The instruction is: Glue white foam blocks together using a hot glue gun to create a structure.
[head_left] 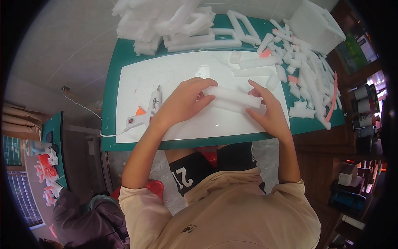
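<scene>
A white foam bar lies slantwise in front of me, over a white board. My left hand is closed on the bar's left end, thumb and fingertips on it. Around the right end, my right hand has its thumb and fingers spread apart; whether a fingertip touches the foam I cannot tell. On the board left of my left hand lies a white hot glue gun with an orange trigger, its nozzle pointing away. Loose foam strips rest on the board beyond my right hand.
The white board sits on a green table. Foam frames are stacked at the far edge. Many foam scraps and a large foam box fill the right side. A cord runs off left. Another person sits at lower left.
</scene>
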### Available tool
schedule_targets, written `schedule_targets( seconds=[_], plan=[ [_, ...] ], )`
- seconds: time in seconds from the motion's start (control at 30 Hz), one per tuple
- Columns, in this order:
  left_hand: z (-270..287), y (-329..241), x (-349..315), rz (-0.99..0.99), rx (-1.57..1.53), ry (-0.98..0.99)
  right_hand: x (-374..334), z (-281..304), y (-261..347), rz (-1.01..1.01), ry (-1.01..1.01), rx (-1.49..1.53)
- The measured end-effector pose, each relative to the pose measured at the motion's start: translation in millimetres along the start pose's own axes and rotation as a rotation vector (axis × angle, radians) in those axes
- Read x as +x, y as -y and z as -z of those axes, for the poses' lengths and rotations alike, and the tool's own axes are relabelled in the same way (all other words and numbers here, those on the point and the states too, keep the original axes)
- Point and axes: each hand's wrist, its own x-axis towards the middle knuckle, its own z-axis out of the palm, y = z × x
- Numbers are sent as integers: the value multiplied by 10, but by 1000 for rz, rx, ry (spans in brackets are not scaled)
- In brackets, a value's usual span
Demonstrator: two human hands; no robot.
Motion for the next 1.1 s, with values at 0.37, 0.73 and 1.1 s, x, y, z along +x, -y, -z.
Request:
schedule_targets(
  seconds=[0.37,0.73,1.1],
  plan=[
    [40,-66,-24,64,14,1,-56,-55,-87,-35,-41,83],
    [73,-57,-32,107,48,1,-72,-64,-89,-26,-67,107],
    [70,-23,-51,107,36,-40,-69,-84,-81,-13,-83,124]
  ],
)
